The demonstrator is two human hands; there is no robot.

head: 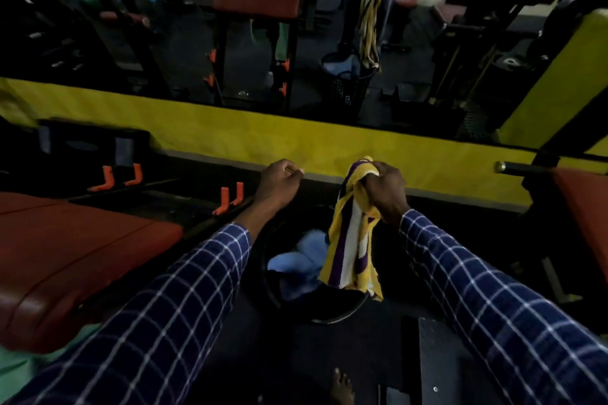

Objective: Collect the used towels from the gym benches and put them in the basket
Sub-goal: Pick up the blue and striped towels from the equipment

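My right hand (385,187) grips the top of a yellow, purple and white striped towel (350,246), which hangs down over a black basket (332,317) on the floor in front of me. A light blue towel (297,261) lies inside the basket. My left hand (278,181) hovers above the basket's left side with its fingers curled and nothing visible in them. A green cloth (19,362) shows under the bench at the lower left.
A red padded bench (65,260) stands at my left, another red pad (585,207) at the right edge. A yellow-framed mirror (263,138) ahead reflects benches, the basket and the towel. My bare foot (342,386) is near the bottom.
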